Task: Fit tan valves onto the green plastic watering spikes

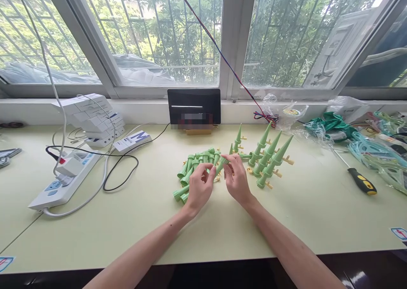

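Observation:
My left hand [200,187] and my right hand [235,176] meet over the middle of the pale green table [152,221]. Both are closed in a pinch on one green cone-shaped plastic spike [220,166] held between them. Behind my left hand lies a pile of green spikes [193,168]. To the right of my right hand lie several green spikes with small yellow knobs [269,157], their points aimed at the window.
A white power strip [63,178] with plugs and cables lies at the left, beside stacked white boxes [92,117]. A dark screen [193,108] stands at the window ledge. At the right lie a black-and-yellow screwdriver [361,180], plastic bags [286,110] and teal plastic parts [378,153].

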